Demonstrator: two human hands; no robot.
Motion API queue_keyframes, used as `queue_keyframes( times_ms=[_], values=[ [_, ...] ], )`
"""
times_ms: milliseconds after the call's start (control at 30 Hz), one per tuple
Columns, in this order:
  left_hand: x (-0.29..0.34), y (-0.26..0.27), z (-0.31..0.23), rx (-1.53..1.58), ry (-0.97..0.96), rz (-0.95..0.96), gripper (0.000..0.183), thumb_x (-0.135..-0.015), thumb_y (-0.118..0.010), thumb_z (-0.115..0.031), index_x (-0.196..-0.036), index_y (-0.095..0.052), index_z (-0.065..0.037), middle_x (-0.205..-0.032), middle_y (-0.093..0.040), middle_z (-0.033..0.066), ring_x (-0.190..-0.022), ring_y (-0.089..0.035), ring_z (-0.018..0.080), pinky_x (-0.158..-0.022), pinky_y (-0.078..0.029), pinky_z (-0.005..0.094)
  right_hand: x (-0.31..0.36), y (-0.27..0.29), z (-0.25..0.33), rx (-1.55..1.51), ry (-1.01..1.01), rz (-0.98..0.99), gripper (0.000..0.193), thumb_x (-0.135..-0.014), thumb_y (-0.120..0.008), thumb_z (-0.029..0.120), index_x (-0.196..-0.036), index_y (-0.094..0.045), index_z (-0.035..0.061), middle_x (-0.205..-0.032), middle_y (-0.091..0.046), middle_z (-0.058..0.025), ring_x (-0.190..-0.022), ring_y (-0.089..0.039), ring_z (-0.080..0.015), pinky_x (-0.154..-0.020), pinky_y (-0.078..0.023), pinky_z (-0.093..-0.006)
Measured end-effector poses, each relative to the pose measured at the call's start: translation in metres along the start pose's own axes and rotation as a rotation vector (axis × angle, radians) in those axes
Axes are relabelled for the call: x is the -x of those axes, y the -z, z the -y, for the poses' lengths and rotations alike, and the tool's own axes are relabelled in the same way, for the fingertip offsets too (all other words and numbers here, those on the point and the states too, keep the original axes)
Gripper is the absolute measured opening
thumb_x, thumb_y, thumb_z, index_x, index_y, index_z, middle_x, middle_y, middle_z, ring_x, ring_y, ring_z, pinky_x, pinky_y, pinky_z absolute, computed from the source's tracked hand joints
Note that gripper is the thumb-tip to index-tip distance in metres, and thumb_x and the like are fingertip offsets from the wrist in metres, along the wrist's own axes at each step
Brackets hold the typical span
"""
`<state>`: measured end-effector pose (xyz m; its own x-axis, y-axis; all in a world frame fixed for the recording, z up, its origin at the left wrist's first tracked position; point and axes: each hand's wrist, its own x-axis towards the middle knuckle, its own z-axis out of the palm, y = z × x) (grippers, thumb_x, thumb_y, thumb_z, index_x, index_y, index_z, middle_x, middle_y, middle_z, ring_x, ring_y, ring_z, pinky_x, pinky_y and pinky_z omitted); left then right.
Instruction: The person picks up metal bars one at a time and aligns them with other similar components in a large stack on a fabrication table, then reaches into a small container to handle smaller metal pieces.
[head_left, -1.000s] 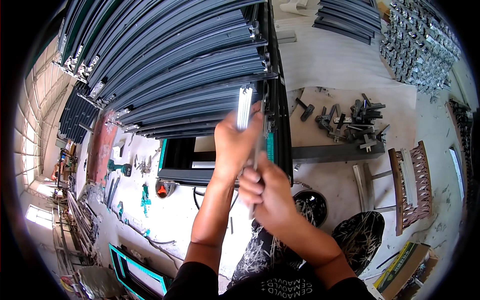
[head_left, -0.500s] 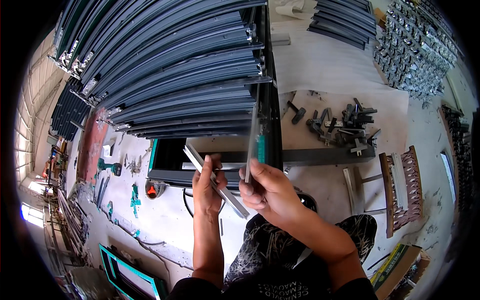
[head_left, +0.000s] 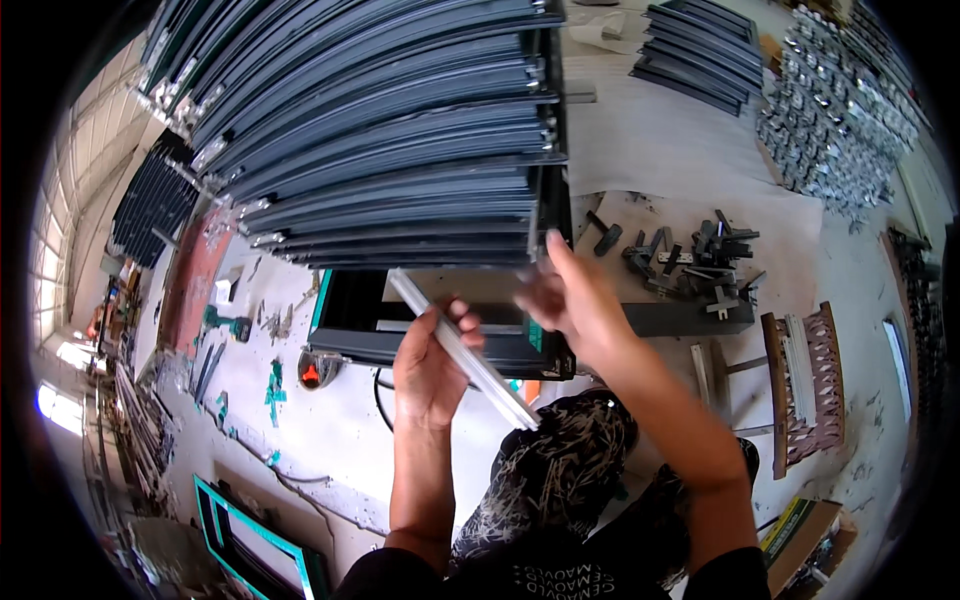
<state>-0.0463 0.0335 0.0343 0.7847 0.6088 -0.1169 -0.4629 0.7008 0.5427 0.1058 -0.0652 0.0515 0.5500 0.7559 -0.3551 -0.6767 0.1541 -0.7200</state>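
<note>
A narrow silver metal strip [head_left: 480,368] lies slantwise across my left hand [head_left: 432,365], whose fingers and thumb are closed round it. My right hand [head_left: 578,300] is beside the right side of a dark frame [head_left: 420,358] that has green tape on it. Motion smears the right fingers, and the thumb points up. Just above them a thin pale strip [head_left: 535,230] shows against the frame's dark side. I cannot make out whether these fingers grip it. A tall stack of dark grey frames [head_left: 380,150] rises beyond both hands.
Several dark clamp-like pieces [head_left: 690,255] lie in a heap at the right. A brown rack [head_left: 808,390] holding pale strips stands nearer. On the floor at the left are a green cordless drill [head_left: 228,324] and a small pot [head_left: 318,370]. Shiny metal parts [head_left: 835,110] are piled far right.
My right hand has moved up and away along the frame's right side; the thin strip it held is now mostly hidden. The left hand still grips its strip, shifted slightly right. The view has shifted too.
</note>
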Motion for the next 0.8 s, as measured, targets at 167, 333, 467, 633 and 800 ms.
queue_keyframes(
  times_ms=[167, 333, 467, 633, 800],
  values=[
    [-0.002, -0.016, 0.013, -0.056, -0.053, 0.045, 0.036, -0.095, -0.049, -0.019, -0.119, -0.046, 0.008, -0.112, -0.060, 0.0182, -0.107, -0.059, 0.0290, -0.097, -0.047, 0.0378, 0.063, 0.017, -0.013, 1.139, 0.681, 0.239, 0.030, -0.079, -0.071, 0.028, -0.086, -0.062, 0.0011, -0.075, -0.062, -0.0100, -0.064, -0.061, -0.0212, -0.058, -0.047, -0.0313],
    [0.003, -0.032, 0.022, -0.089, -0.072, 0.089, 0.042, -0.094, -0.049, -0.020, -0.121, -0.040, 0.010, -0.117, -0.054, 0.0250, -0.114, -0.054, 0.0359, -0.103, -0.043, 0.0436, 0.061, 0.029, -0.017, 1.048, 0.549, 0.254, 0.026, -0.077, -0.072, 0.024, -0.084, -0.063, 0.0009, -0.075, -0.062, -0.0119, -0.065, -0.061, -0.0251, -0.057, -0.046, -0.0337],
    [0.006, -0.035, 0.018, -0.154, -0.026, 0.089, 0.043, -0.094, -0.051, -0.021, -0.120, -0.040, 0.011, -0.117, -0.053, 0.0277, -0.115, -0.052, 0.0398, -0.100, -0.044, 0.0482, 0.068, 0.036, -0.020, 0.957, 0.487, 0.223, 0.014, -0.084, -0.066, 0.011, -0.087, -0.063, -0.0024, -0.072, -0.060, -0.0048, -0.064, -0.054, -0.0095, -0.058, -0.043, -0.0247],
    [0.003, -0.031, 0.017, -0.226, -0.131, 0.015, 0.033, -0.093, -0.054, -0.021, -0.113, -0.049, 0.004, -0.107, -0.059, 0.0212, -0.105, -0.060, 0.0344, -0.091, -0.051, 0.0441, 0.073, 0.047, -0.016, 0.702, 0.376, 0.197, 0.019, -0.089, -0.061, 0.014, -0.098, -0.058, -0.0022, -0.081, -0.063, -0.0069, -0.071, -0.059, -0.0120, -0.064, -0.047, -0.0254],
    [-0.013, -0.056, 0.011, -0.582, -0.309, -0.047, 0.030, -0.091, -0.059, -0.023, -0.108, -0.056, 0.002, -0.083, -0.061, 0.0072, -0.053, -0.048, 0.0065, -0.042, -0.030, 0.0169, 0.074, 0.039, -0.008, 0.193, 0.025, 0.267, 0.019, -0.096, -0.051, 0.017, -0.107, -0.050, 0.0027, -0.089, -0.057, -0.0026, -0.082, -0.056, -0.0098, -0.077, -0.046, -0.0257]
  ],
)
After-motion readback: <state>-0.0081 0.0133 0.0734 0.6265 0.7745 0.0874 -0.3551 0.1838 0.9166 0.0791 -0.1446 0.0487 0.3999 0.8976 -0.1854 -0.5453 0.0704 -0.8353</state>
